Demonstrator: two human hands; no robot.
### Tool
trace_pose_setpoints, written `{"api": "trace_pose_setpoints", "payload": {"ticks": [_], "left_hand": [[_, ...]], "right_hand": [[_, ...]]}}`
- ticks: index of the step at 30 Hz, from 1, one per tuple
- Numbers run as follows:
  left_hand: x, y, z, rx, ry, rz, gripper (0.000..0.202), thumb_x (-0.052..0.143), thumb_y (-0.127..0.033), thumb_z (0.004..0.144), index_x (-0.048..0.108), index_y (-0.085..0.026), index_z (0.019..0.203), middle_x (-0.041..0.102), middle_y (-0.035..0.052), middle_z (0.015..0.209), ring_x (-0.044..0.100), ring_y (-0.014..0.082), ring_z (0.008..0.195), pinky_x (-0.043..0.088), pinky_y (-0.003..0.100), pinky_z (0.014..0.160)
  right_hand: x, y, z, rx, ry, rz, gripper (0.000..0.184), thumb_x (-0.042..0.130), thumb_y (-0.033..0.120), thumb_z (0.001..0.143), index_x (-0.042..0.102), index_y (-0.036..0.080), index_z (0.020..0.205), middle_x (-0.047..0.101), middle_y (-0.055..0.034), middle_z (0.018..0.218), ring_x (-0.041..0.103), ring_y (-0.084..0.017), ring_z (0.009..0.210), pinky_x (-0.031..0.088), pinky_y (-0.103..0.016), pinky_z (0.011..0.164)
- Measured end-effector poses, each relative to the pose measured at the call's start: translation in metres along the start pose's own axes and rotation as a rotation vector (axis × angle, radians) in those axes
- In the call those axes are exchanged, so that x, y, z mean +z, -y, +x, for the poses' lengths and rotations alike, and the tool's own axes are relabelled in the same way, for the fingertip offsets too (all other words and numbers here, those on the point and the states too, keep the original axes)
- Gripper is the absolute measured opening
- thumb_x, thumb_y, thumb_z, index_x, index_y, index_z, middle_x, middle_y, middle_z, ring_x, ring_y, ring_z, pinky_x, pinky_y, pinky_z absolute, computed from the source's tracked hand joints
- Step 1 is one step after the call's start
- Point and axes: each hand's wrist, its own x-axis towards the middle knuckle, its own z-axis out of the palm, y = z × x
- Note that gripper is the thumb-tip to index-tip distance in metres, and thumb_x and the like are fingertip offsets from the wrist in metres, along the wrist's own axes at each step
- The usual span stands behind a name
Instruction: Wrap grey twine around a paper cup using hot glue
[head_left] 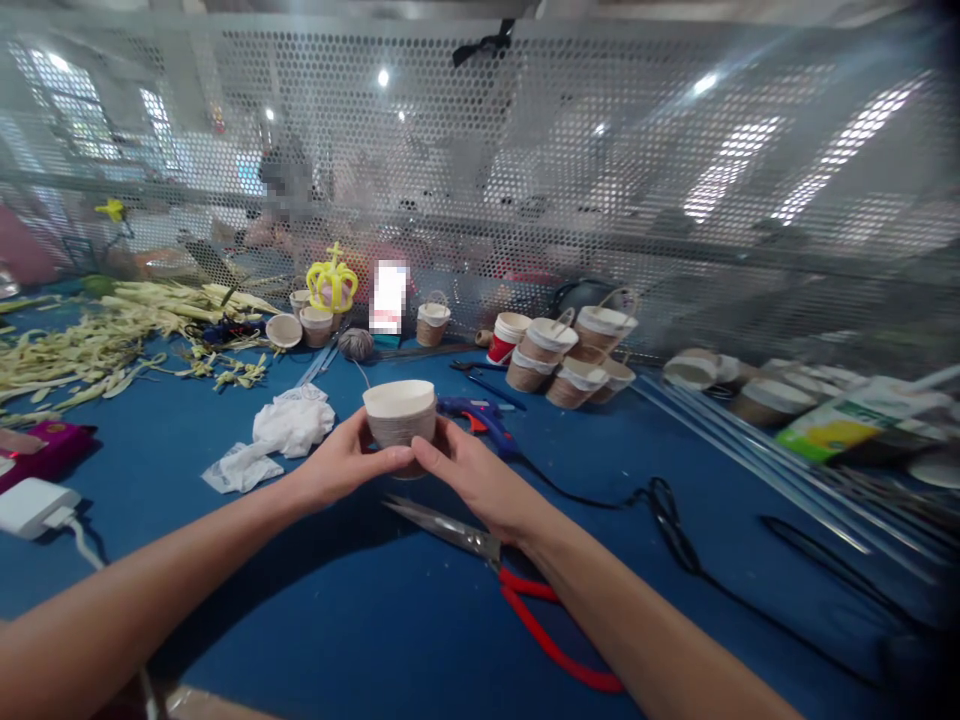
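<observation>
Both my hands hold a small paper cup (401, 415) wound with grey-beige cord, its white rim facing up. From the left, my left hand (352, 462) wraps around it, and my right hand (457, 465) grips the other side; the thumbs meet low on the front. A grey cord runs up behind the cup toward a ball of yarn (355, 345). Under my right wrist lie scissors (480, 545) with red handles, blades toward the cup. Just behind my right hand sits a blue hot glue gun (484, 415). A crumpled white cloth (292, 425) lies left of my left hand.
Several wrapped cups (547, 350) stand at the back right, beside clear glue sticks (750, 460). Pale husk strips (112, 320) cover the back left. A perforated metal screen (480, 180) closes off the back. The glue gun's black cable (585, 500) crosses the right side.
</observation>
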Motion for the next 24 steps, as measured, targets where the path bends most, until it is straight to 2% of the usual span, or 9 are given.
{"api": "trace_pose_setpoints", "payload": {"ticks": [4,8,12,16,19,22,23,24], "left_hand": [[0.0,0.001,0.001,0.025,-0.084,0.081,0.062,0.068,-0.034,0.066,0.039,-0.009,0.115,0.052,0.0168,0.117,0.051,0.025,0.103,0.042,0.037,0.087],[0.001,0.005,0.0,0.037,-0.143,0.218,0.061,0.069,-0.035,0.063,0.039,-0.012,0.112,0.054,0.0144,0.114,0.052,0.0248,0.101,0.042,0.039,0.088],[0.006,0.009,-0.002,0.082,-0.065,0.197,0.056,0.068,-0.026,0.064,0.04,-0.013,0.111,0.054,0.0123,0.114,0.052,0.0241,0.103,0.041,0.038,0.09],[0.009,0.005,-0.005,0.104,-0.017,0.252,0.063,0.07,-0.026,0.061,0.039,-0.014,0.115,0.053,0.0115,0.116,0.05,0.0241,0.106,0.04,0.036,0.091],[0.004,0.0,-0.006,0.102,0.038,0.361,0.062,0.067,-0.03,0.064,0.038,-0.014,0.116,0.053,0.0127,0.115,0.051,0.0231,0.101,0.043,0.035,0.084],[-0.006,0.001,-0.003,0.1,0.069,0.502,0.063,0.065,-0.025,0.063,0.038,-0.014,0.119,0.055,0.0116,0.108,0.054,0.02,0.087,0.045,0.031,0.072],[-0.01,0.002,-0.001,0.102,0.066,0.536,0.055,0.061,-0.02,0.064,0.041,-0.014,0.116,0.057,0.01,0.104,0.054,0.0185,0.082,0.045,0.029,0.068],[-0.014,0.004,0.0,0.112,0.056,0.544,0.039,0.053,-0.015,0.067,0.048,-0.014,0.105,0.058,0.0078,0.097,0.054,0.017,0.08,0.044,0.028,0.066]], "right_hand": [[0.0,-0.001,0.001,-0.032,-0.038,0.006,0.045,0.056,0.036,0.078,0.044,0.016,0.116,0.052,-0.0107,0.122,0.048,-0.018,0.111,0.035,-0.035,0.098],[0.007,-0.002,0.0,-0.021,-0.022,0.015,0.048,0.063,0.033,0.072,0.046,0.016,0.113,0.054,-0.0102,0.119,0.051,-0.02,0.109,0.036,-0.037,0.096],[0.014,-0.001,-0.002,0.02,-0.046,0.028,0.052,0.068,0.027,0.066,0.045,0.016,0.112,0.056,-0.01,0.118,0.052,-0.021,0.107,0.037,-0.039,0.095],[0.015,-0.001,-0.002,0.031,-0.1,0.044,0.048,0.067,0.026,0.065,0.048,0.017,0.109,0.058,-0.0093,0.114,0.053,-0.022,0.105,0.038,-0.039,0.094],[0.011,0.002,0.001,0.026,-0.111,0.138,0.044,0.066,0.026,0.067,0.051,0.016,0.107,0.058,-0.0098,0.114,0.052,-0.022,0.106,0.037,-0.037,0.094],[0.005,0.007,0.002,0.033,-0.149,0.237,0.042,0.064,0.028,0.069,0.053,0.017,0.108,0.058,-0.0095,0.114,0.051,-0.023,0.106,0.038,-0.039,0.093],[0.003,0.009,0.003,0.038,-0.154,0.26,0.042,0.063,0.029,0.07,0.053,0.018,0.108,0.059,-0.009,0.112,0.052,-0.023,0.105,0.039,-0.039,0.092],[0.002,0.011,0.003,0.046,-0.151,0.275,0.041,0.063,0.03,0.07,0.053,0.019,0.109,0.059,-0.0085,0.111,0.053,-0.023,0.103,0.04,-0.04,0.09]]}}
